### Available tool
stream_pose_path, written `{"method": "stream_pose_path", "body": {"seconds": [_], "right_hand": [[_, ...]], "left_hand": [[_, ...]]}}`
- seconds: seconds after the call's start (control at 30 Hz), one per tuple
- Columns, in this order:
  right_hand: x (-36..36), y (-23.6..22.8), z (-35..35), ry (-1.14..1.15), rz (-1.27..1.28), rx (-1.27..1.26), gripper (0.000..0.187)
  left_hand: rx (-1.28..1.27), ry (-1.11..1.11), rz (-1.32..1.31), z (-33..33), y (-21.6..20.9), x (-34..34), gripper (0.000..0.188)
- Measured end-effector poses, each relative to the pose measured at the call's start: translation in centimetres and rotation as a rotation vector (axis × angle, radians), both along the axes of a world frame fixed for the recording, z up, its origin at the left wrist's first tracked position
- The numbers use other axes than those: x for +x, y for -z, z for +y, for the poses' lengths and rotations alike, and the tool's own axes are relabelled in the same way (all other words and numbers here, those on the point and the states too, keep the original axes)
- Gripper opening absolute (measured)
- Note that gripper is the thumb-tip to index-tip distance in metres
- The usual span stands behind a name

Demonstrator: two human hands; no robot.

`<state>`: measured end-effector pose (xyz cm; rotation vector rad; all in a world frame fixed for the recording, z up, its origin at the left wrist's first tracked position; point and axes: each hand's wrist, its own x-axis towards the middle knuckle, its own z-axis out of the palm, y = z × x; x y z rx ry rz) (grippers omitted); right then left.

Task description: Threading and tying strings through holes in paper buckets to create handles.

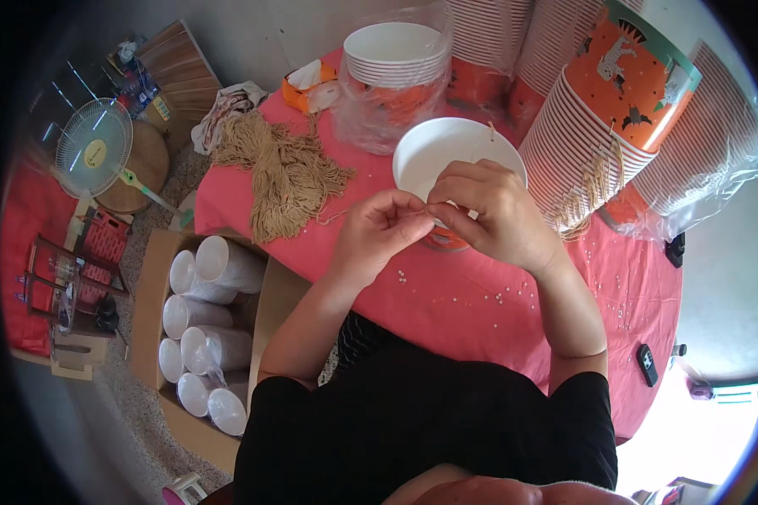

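Observation:
In front of me on the table stands a white-lined paper bucket (413, 164), orange outside, with a short bit of beige cord (492, 130) at its far rim. My left hand (383, 236) and my right hand (501, 215) meet over its near rim. Both are closed in a pinch, thumb against forefinger, fingertips touching. Whatever thin piece lies between them is too small to make out; my right hand hides part of the bucket. Left of the bucket lies a loose heap of beige cords (286, 177).
Stacked orange buckets (577, 143) with cord loops (598, 189) stand at the right, with plastic-wrapped stacks (396, 63) behind. Small white dots (499, 296) are scattered on the red tablecloth (429, 299). A cardboard box (173, 412) of wrapped white cups (215, 349) sits at the left.

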<state>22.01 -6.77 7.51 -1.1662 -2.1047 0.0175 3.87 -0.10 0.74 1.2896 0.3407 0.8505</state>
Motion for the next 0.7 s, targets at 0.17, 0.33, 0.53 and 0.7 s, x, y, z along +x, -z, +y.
{"method": "stream_pose_path", "body": {"seconds": [0.17,0.33,0.53,0.7], "right_hand": [[0.2,-0.2,-0.1,-0.032,0.042,-0.065,0.006],[0.2,0.4,-0.1,-0.087,0.269,-0.329,0.004],[0.0,0.8,0.2,-0.122,0.358,-0.417,0.012],[0.3,1.0,0.6,-0.167,0.507,-0.680,0.023]], "left_hand": [[0.176,-0.091,0.016,0.0,0.1,0.0,0.011],[0.421,-0.209,0.034,-0.1,0.4,0.0,0.008],[0.478,-0.272,-0.052,-0.4,0.5,0.3,0.008],[0.449,-0.254,-0.098,-0.4,0.8,0.4,0.009]]}}
